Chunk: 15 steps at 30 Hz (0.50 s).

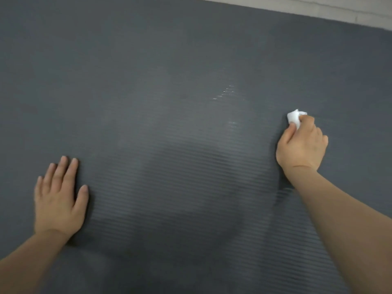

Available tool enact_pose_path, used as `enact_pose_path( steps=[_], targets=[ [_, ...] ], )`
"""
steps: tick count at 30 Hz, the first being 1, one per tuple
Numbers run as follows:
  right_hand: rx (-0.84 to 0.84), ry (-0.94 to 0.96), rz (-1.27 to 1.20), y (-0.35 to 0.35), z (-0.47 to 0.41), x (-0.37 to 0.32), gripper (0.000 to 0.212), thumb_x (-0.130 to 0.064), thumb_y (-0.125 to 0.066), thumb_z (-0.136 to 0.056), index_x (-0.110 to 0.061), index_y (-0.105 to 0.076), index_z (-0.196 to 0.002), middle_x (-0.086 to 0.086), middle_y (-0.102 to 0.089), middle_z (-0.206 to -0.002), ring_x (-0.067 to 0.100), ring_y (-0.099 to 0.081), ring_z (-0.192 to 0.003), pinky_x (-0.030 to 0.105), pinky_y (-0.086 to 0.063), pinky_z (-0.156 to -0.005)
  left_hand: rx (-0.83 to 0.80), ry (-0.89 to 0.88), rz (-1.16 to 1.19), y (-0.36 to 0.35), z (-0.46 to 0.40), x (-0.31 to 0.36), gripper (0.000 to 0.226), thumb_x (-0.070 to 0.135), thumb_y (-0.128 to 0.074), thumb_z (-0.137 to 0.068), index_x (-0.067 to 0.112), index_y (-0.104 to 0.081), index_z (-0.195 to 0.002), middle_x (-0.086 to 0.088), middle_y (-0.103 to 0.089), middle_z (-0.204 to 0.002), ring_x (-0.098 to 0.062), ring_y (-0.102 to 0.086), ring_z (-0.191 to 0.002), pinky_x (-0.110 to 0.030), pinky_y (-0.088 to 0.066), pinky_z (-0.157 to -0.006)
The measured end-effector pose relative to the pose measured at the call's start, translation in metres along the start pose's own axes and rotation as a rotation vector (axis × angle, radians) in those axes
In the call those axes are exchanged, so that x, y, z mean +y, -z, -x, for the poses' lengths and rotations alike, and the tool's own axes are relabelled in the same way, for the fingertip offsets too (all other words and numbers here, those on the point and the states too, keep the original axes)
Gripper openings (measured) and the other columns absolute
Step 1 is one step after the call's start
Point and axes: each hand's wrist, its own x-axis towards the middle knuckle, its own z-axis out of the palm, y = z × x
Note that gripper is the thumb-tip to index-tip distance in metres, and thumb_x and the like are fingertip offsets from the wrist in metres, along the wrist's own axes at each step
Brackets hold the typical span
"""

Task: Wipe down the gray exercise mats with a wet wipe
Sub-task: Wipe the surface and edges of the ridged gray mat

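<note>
One gray mat [169, 81] in view, ribs running left-right, long axis unclear; your left hand [59, 200] lies flat on it, fingers straight, your right hand [301, 143] pinching one balled wet wipe [294, 117] against its right part.

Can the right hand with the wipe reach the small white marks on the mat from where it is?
Probably yes. The right hand holds the wipe on the mat; only bare mat lies between it and the marks.
</note>
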Motion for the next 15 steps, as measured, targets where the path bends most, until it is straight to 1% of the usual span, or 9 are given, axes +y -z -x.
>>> enact_pose_path(
  steps=[2, 5, 6, 8, 9, 10, 12, 13, 15],
  targets=[
    [-0.007, -0.025, 0.025, 0.002, 0.002, -0.003, 0.030, -0.021, -0.040, -0.094, -0.004, -0.050, -0.116, 0.022, -0.062, -0.101, 0.042, -0.054, -0.093, 0.048, -0.036, -0.085, 0.017, -0.007, 0.008, 0.002, 0.003, -0.001, 0.069, 0.045, -0.029, -0.091, 0.018, -0.030, -0.154, -0.009, -0.026, -0.161, -0.033, -0.019, -0.149, -0.036, 0.000, -0.120],
    [-0.037, -0.048, 0.083, 0.005, 0.003, -0.015, 0.029, -0.018, -0.039, -0.095, -0.002, -0.048, -0.117, 0.025, -0.060, -0.106, 0.045, -0.053, -0.097, 0.049, -0.036, -0.085, 0.022, -0.016, -0.014, 0.000, 0.003, -0.005, 0.068, 0.044, -0.029, -0.091, 0.020, -0.029, -0.155, -0.007, -0.026, -0.162, -0.029, -0.017, -0.150, -0.041, -0.003, -0.121],
    [-0.053, -0.084, 0.085, 0.007, 0.004, -0.020, 0.029, -0.017, -0.039, -0.095, -0.002, -0.047, -0.118, 0.026, -0.059, -0.109, 0.046, -0.052, -0.100, 0.049, -0.036, -0.087, 0.016, -0.019, -0.019, 0.000, 0.003, -0.005, 0.068, 0.044, -0.028, -0.092, 0.021, -0.028, -0.155, -0.006, -0.025, -0.162, -0.028, -0.016, -0.150, -0.042, -0.004, -0.121],
    [-0.062, -0.217, 0.016, 0.012, 0.011, -0.039, 0.030, -0.016, -0.039, -0.095, -0.001, -0.046, -0.120, 0.027, -0.057, -0.115, 0.046, -0.051, -0.107, 0.050, -0.036, -0.090, 0.008, -0.028, -0.026, 0.002, 0.002, -0.006, 0.068, 0.045, -0.028, -0.092, 0.021, -0.027, -0.156, -0.004, -0.024, -0.163, -0.027, -0.015, -0.151, -0.044, -0.004, -0.122],
    [-0.035, -0.249, -0.049, 0.012, 0.020, -0.058, 0.031, -0.016, -0.040, -0.094, -0.001, -0.047, -0.120, 0.026, -0.058, -0.114, 0.046, -0.051, -0.106, 0.050, -0.037, -0.089, 0.007, -0.030, -0.024, 0.002, 0.001, -0.007, 0.068, 0.045, -0.028, -0.092, 0.022, -0.026, -0.156, -0.004, -0.023, -0.163, -0.026, -0.015, -0.151, -0.044, -0.005, -0.122],
    [0.004, -0.239, -0.122, 0.009, 0.036, -0.083, 0.031, -0.017, -0.041, -0.094, -0.002, -0.049, -0.120, 0.026, -0.059, -0.112, 0.045, -0.053, -0.102, 0.049, -0.037, -0.087, 0.002, -0.031, -0.023, 0.002, 0.001, -0.007, 0.068, 0.045, -0.028, -0.092, 0.022, -0.026, -0.156, -0.004, -0.023, -0.163, -0.026, -0.015, -0.151, -0.045, -0.005, -0.122],
    [0.054, -0.104, -0.248, -0.001, 0.081, -0.147, 0.030, -0.019, -0.045, -0.093, -0.003, -0.054, -0.117, 0.022, -0.062, -0.103, 0.042, -0.055, -0.091, 0.047, -0.038, -0.079, -0.009, -0.034, -0.023, 0.002, 0.001, -0.007, 0.068, 0.045, -0.028, -0.092, 0.022, -0.025, -0.156, -0.003, -0.022, -0.163, -0.026, -0.014, -0.151, -0.045, -0.005, -0.122],
    [0.022, 0.002, -0.278, -0.007, 0.107, -0.181, 0.029, -0.021, -0.046, -0.091, -0.006, -0.056, -0.114, 0.017, -0.063, -0.099, 0.039, -0.056, -0.086, 0.045, -0.037, -0.075, -0.013, -0.034, -0.022, 0.002, 0.001, -0.007, 0.068, 0.044, -0.028, -0.092, 0.023, -0.025, -0.156, -0.003, -0.022, -0.163, -0.026, -0.014, -0.151, -0.046, -0.005, -0.123],
    [-0.077, 0.190, -0.258, -0.018, 0.146, -0.234, 0.027, -0.024, -0.045, -0.089, -0.013, -0.058, -0.109, 0.007, -0.064, -0.092, 0.032, -0.055, -0.077, 0.040, -0.033, -0.069, -0.020, -0.040, -0.024, 0.001, 0.000, -0.009, 0.068, 0.044, -0.029, -0.092, 0.022, -0.025, -0.156, -0.004, -0.022, -0.163, -0.026, -0.014, -0.151, -0.046, -0.006, -0.123]
  ],
)
